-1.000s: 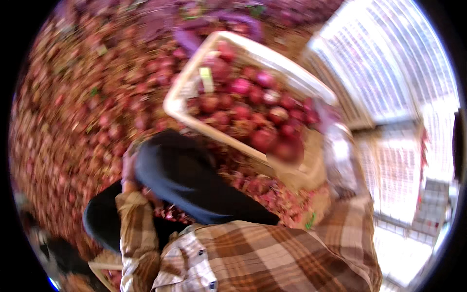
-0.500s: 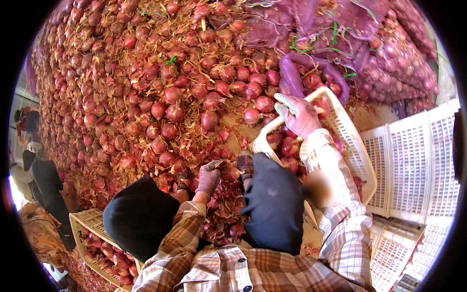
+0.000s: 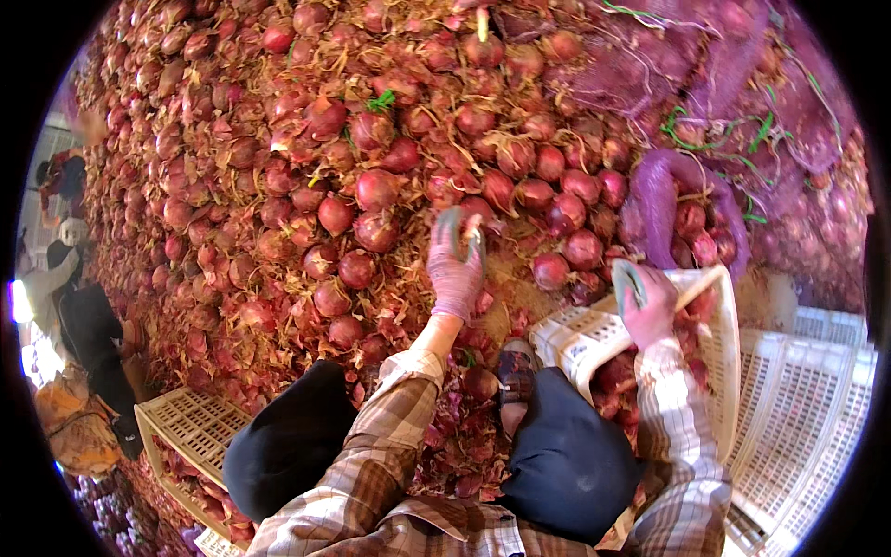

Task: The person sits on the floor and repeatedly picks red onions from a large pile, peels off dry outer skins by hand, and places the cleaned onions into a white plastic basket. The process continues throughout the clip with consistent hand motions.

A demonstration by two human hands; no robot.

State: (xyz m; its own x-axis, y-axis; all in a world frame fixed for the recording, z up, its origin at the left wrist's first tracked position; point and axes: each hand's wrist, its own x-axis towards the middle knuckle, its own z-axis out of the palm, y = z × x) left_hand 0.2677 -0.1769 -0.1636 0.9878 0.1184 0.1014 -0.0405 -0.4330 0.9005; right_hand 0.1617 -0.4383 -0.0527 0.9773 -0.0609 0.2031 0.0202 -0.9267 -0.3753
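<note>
My left hand [image 3: 455,260], in a pink glove with grey fingers, reaches forward into the loose red onions [image 3: 376,190], fingers curled round something small that I cannot make out. Under them lie dry skins and stalks. My right hand [image 3: 642,302], gloved alike, is over the white plastic crate [image 3: 719,362] of onions beside my right knee. Its fingers are curled, and whether they hold anything is hidden. A purple mesh sack [image 3: 654,213] with onions at its mouth lies just beyond that crate.
A pale crate [image 3: 181,422] with onions stands by my left knee. White crates [image 3: 789,427] stand at the right. Purple mesh sacks [image 3: 780,93] fill the upper right. Co-workers [image 3: 88,325] are at the left edge. Onion skins cover the floor between my knees.
My view has swung round and up toward the heap. My left hand has moved forward from beside my knee into the onions. My right hand stays at the crate, lower in the picture.
</note>
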